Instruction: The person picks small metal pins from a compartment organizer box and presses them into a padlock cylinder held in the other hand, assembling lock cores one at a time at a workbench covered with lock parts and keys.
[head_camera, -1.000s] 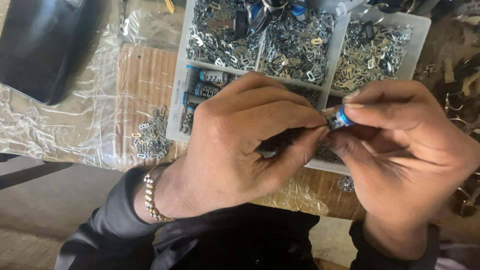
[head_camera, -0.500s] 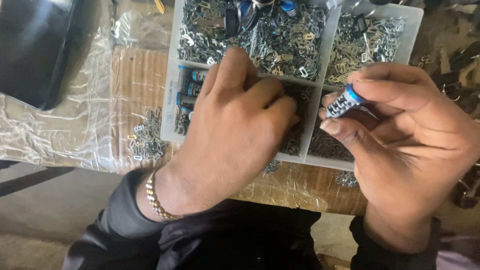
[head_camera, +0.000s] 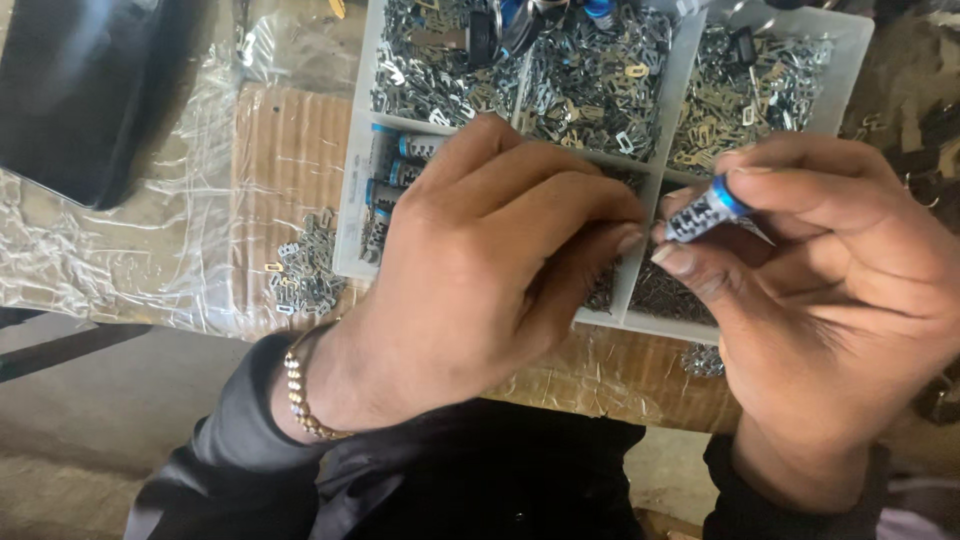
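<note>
The right hand (head_camera: 830, 290) is pinching a small blue-tipped cylinder (head_camera: 705, 210) between thumb and fingers, its long axis pointing toward two o'clock, while the left hand's (head_camera: 490, 270) closed fingertips (head_camera: 628, 240) are sitting just at nine o'clock of it over the compartment tray (head_camera: 352, 225).

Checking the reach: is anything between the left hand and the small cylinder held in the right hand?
Nothing visible. The left hand fingertips sit right beside the cylinder pinched in the right hand, above the parts tray.
</note>
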